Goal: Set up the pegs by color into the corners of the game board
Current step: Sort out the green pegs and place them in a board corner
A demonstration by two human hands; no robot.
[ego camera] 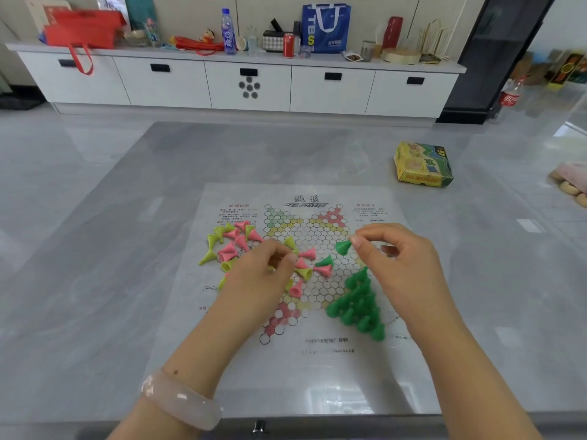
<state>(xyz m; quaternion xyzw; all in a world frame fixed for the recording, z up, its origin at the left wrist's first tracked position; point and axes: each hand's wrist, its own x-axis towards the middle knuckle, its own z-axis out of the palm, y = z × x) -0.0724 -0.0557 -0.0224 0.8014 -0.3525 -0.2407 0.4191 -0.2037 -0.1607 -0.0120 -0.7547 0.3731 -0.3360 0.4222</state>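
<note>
- The game board (317, 369), a thin printed sheet, lies flat just inside the bench's (95, 281) near edge; bare bench surrounds it.
- Green pegs (359, 306) stand upright, filling the board's near-right corner.
- Left hand (260, 274), grip curled, contents hidden, rests among loose pink and yellow pegs (235, 242) at the board's left.
- Right hand (394, 262) pinches one green peg (343, 247) above the board's middle.
- A yellow box (422, 165) lies beyond the board's far-right corner.

Single head cam, wide-angle, so we look fwd and down from above the near edge of the grey table (95, 281). Game board (374, 376) sits close, centre-low in frame; both forearms enter from the bottom. Farther off, the view faces a white cabinet (330, 96) along the back wall. Edges bend w/ lens distortion. No 2nd view, so no overlap.
</note>
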